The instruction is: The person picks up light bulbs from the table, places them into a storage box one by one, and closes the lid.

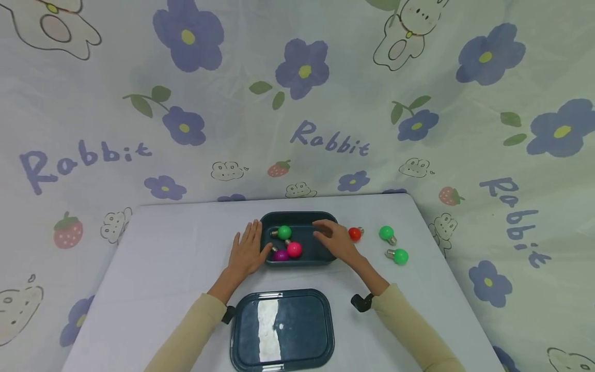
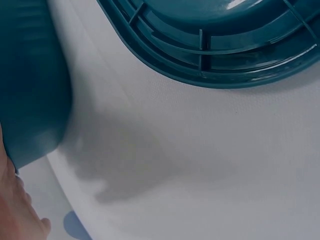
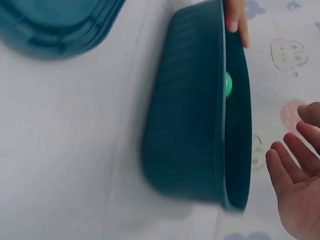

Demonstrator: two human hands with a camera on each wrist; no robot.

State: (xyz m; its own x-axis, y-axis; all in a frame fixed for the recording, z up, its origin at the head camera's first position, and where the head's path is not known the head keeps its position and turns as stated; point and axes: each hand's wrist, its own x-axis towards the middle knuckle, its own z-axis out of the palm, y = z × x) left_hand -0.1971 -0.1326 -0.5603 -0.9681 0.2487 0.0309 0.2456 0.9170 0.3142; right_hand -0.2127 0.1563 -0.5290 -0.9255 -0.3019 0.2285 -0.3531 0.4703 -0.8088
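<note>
My left hand (image 1: 245, 250) rests against the left end of a dark teal plastic box (image 1: 297, 262), fingers straight and thumb near its front corner. Inside the box lie a green toy bulb (image 1: 284, 232), a pink bulb (image 1: 294, 250) and a purple bulb (image 1: 281, 255). Over the box's right end hovers my right hand (image 1: 338, 240), fingers loosely bent and apart, holding nothing. In the right wrist view this hand (image 3: 300, 175) shows an empty palm beside the box's rim. A red bulb (image 1: 355, 234) lies on the table just beyond the right hand.
Two more green bulbs, an upper one (image 1: 386, 233) and a lower one (image 1: 401, 257), lie farther right on the white table (image 1: 176, 258). A dark teal lid (image 1: 297, 330) lies between the forearms, in front of the box. Behind the table hangs a printed cloth (image 1: 260, 134).
</note>
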